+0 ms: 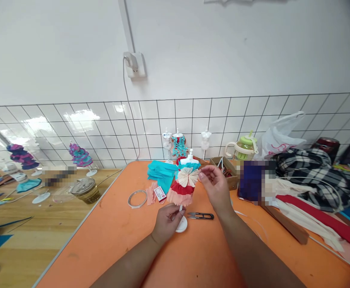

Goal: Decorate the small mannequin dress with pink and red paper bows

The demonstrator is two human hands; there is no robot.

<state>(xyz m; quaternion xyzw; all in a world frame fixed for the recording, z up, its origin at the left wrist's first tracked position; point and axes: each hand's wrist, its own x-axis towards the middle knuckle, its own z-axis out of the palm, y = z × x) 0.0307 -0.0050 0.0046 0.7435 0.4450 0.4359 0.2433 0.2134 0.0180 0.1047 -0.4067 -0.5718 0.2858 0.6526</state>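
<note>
A small white dress-form mannequin [190,155] wears a tiered dress [182,192] in turquoise, red and peach crepe-like material. A cream pleated bow [188,177] sits on its front. My left hand [168,222] is closed around the thin post just above the round white base [181,225]. My right hand [215,185] is raised at the bow's right edge, thumb and fingers pinched together against it. Black-handled thread snips [201,216] lie on the orange mat, right of the post.
Turquoise cloth [162,171], a tag [159,194] and a coil of ribbon [137,199] lie left of the mannequin. Several dress forms stand by the tiled wall. To the right are a cardboard box [232,182], a green-lidded cup [246,148] and fabric strips [320,216].
</note>
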